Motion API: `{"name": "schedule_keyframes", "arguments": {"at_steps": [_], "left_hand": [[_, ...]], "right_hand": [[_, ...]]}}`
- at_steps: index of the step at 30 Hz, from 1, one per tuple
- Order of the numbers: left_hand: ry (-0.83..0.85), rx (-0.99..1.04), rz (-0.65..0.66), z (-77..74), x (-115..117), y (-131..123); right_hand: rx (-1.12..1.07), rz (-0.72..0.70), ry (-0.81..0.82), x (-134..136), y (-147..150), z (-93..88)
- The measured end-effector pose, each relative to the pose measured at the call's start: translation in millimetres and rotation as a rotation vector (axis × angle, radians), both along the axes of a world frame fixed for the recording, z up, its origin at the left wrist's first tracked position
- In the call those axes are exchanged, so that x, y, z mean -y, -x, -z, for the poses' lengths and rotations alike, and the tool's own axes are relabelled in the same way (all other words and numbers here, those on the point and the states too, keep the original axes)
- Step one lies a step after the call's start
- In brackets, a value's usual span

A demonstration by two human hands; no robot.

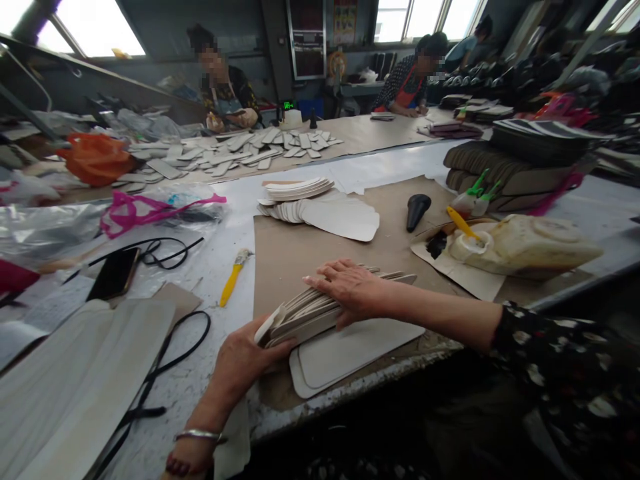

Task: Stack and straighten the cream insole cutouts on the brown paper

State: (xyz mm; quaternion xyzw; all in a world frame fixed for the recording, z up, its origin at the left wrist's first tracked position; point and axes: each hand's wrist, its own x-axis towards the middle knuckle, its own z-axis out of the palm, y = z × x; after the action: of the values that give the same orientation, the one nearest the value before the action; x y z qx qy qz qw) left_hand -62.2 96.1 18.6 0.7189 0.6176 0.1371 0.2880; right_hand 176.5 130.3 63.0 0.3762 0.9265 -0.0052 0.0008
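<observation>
A fanned stack of thin pale insole pieces (305, 310) lies on a brown paper sheet (285, 250) at the table's near edge. My left hand (245, 360) grips the stack's near end from below. My right hand (350, 287) lies flat on top of the stack, fingers spread and pressing it down. Under the stack rest two larger pale flat pieces (350, 350). Farther back on the brown sheet sit more stacked pale pieces (300, 189) and a wide flat piece (345, 218).
A yellow-handled brush (231, 280), a phone (114, 273) and black cords (160, 252) lie to the left. A glue jug (525, 245) with a yellow brush (461, 223) stands at right, beside a black tool (417, 210). Two people sit at the far table edge, behind many scattered pale pieces (240, 152).
</observation>
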Motion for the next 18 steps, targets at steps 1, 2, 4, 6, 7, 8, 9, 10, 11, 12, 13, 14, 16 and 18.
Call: {"name": "schedule_keyframes", "arguments": {"at_steps": [1,2,4,6,7,8,9,10,11,12,13,14,16,18], "left_hand": [[-0.007,-0.005,0.004,1.3,-0.8,1.3],[-0.015,-0.012,0.005,2.7,-1.2,2.5],[-0.033,-0.034,0.007,5.1,-1.7,4.3],[-0.040,-0.042,0.005,6.1,-2.4,4.9],[-0.036,-0.039,0.002,5.9,-2.9,4.8],[-0.031,-0.032,0.000,5.2,-3.5,4.6],[-0.028,-0.020,0.004,3.9,-4.3,4.2],[-0.026,-0.007,0.013,2.2,-5.2,3.7],[-0.022,0.003,0.021,0.1,-6.3,3.3],[-0.016,0.012,0.027,-2.2,-7.6,2.9],[-0.007,0.020,0.031,-4.8,-9.1,2.6],[0.005,0.025,0.037,-7.3,-10.7,2.4],[0.026,0.028,0.052,-11.8,-13.8,2.2],[0.038,0.035,0.071,-15.0,-15.9,2.2]], "right_hand": [[-0.042,0.015,-0.084,10.5,-2.2,-0.4],[-0.083,0.036,-0.137,22.1,-4.8,0.5],[-0.099,0.095,-0.105,45.2,-10.4,7.7],[-0.019,0.140,0.010,61.9,-15.3,21.7],[0.032,0.155,0.051,66.8,-16.9,29.8],[0.074,0.174,0.071,69.5,-17.7,37.5],[0.103,0.196,0.079,70.2,-17.7,43.8],[0.120,0.220,0.086,69.8,-17.1,48.3],[0.131,0.240,0.101,68.6,-16.1,50.8],[0.139,0.257,0.120,67.3,-15.0,51.4],[0.143,0.269,0.137,66.2,-14.1,50.6],[0.141,0.273,0.151,65.2,-13.6,48.9],[0.124,0.262,0.164,63.9,-13.8,44.9],[0.099,0.249,0.166,63.0,-15.7,41.7]]}}
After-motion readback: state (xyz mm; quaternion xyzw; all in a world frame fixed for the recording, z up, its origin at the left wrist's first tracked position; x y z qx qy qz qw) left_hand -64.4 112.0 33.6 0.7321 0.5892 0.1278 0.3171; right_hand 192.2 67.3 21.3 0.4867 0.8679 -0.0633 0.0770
